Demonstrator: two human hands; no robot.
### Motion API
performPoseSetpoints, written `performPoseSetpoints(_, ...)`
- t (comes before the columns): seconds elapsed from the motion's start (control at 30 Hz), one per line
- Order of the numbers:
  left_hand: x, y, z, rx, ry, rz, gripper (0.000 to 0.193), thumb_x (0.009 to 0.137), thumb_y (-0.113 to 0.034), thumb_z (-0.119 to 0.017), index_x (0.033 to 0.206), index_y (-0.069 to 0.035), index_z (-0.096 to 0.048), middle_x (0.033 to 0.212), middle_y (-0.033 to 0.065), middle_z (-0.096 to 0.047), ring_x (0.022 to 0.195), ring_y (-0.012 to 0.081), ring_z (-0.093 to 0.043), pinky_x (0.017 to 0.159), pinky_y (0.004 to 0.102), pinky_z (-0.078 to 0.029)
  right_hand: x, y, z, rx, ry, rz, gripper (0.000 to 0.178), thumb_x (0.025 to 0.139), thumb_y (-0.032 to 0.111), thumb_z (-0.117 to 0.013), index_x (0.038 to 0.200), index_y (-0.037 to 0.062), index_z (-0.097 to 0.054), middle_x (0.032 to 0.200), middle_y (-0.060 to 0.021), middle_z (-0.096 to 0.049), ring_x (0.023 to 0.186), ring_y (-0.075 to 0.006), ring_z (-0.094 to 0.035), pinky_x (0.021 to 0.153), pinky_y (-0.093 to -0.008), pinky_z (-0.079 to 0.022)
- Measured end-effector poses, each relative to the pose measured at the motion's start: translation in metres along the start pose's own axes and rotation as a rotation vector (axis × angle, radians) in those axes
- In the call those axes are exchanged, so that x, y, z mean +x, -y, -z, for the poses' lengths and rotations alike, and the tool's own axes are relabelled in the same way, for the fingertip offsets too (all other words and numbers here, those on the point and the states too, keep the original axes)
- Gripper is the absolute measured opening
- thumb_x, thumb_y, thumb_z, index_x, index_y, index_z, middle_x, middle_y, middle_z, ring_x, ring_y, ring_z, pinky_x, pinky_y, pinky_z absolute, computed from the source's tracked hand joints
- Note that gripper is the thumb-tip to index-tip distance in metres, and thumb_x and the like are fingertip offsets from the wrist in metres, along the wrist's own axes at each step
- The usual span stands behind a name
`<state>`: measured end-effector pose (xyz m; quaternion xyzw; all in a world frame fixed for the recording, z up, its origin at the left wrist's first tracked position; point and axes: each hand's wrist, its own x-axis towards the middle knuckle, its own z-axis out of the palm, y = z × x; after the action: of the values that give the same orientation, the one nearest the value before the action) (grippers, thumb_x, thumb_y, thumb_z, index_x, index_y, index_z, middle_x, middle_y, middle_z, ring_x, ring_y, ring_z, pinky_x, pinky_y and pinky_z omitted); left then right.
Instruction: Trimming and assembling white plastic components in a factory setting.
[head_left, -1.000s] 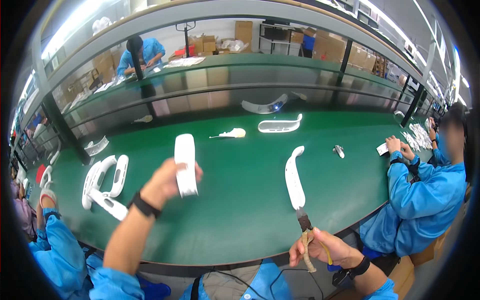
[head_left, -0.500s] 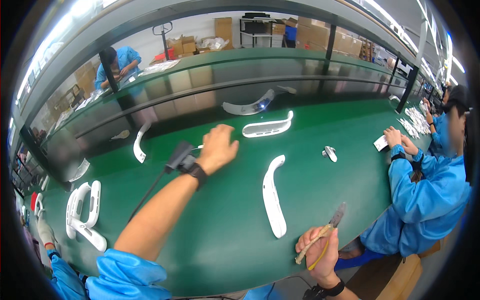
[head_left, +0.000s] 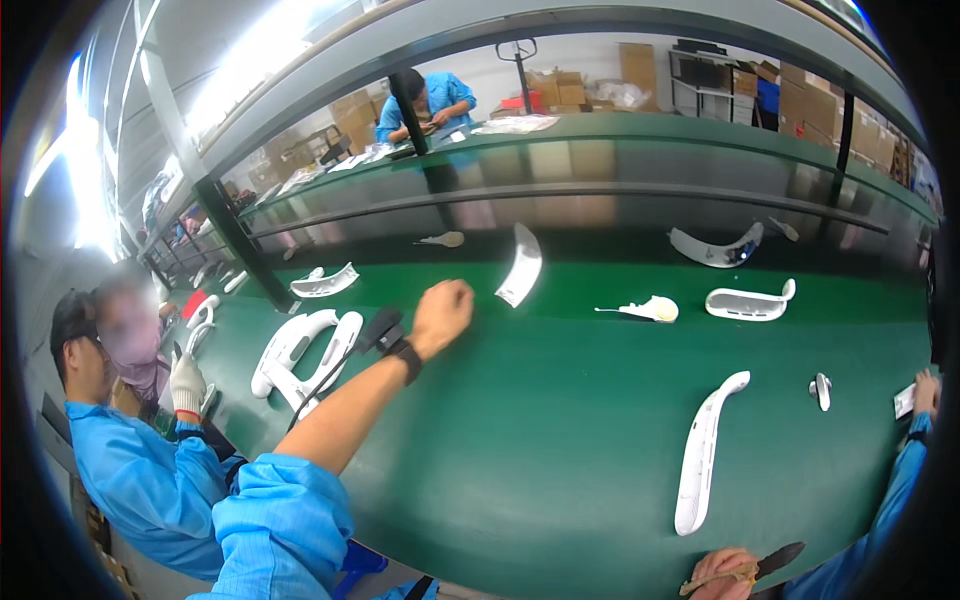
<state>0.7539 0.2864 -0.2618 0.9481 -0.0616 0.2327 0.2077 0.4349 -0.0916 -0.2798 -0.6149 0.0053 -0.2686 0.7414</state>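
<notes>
My left hand [head_left: 443,315] reaches out over the green bench with its fingers curled in. Their tips are turned away, so I cannot see whether anything is in them. Beyond it and to its right stands a curved white plastic piece [head_left: 520,268]. Farther right lies a thin white part with a round, yellowish end [head_left: 652,309]. At the lower edge my right hand [head_left: 722,574], partly cut off, is closed around pliers [head_left: 778,559] with dark jaws and tan-wrapped handles. A long, curved white plastic shell [head_left: 703,462] lies just beyond that hand.
Several white shells [head_left: 290,352] are grouped left of my forearm. A white frame [head_left: 750,305] and a small white-and-grey part [head_left: 820,390] lie right. A black post [head_left: 240,245] rises at the bench's back. Co-workers in blue sit left [head_left: 150,480], right and across.
The view has turned left, and the scene has shifted right. My left hand has moved left off the thin white part, its spread fingers now curled. My right hand still grips the pliers.
</notes>
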Motion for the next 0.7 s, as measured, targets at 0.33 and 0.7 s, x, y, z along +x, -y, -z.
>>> performPoseSetpoints(0.33,-0.036,0.107,0.044,0.305,-0.161,0.006,0.009,0.077,-0.011,-0.055,0.078,-0.003,-0.059,0.077,0.0159,-0.059,0.078,0.0327,-0.057,0.07,0.0432,-0.045,-0.013,-0.012,-0.011,-0.007,0.0,0.142,0.041,0.093,0.04,-0.037,0.093,-0.0003,-0.047,0.078,-0.011,-0.046,0.061,-0.0186,-0.043,0.051,-0.0297,-0.041)
performPoseSetpoints(0.7,0.034,0.254,0.129,0.818,0.103,0.288,0.032,0.073,-0.004,-0.056,0.104,-0.01,-0.058,0.106,0.0127,-0.06,0.102,0.0311,-0.055,0.082,0.0431,-0.046,-0.025,-0.022,-0.022,0.038,-0.058,0.199,0.049,0.09,0.045,-0.04,0.109,0.0017,-0.053,0.085,-0.0163,-0.054,0.065,-0.0238,-0.05,0.054,-0.0312,-0.045)
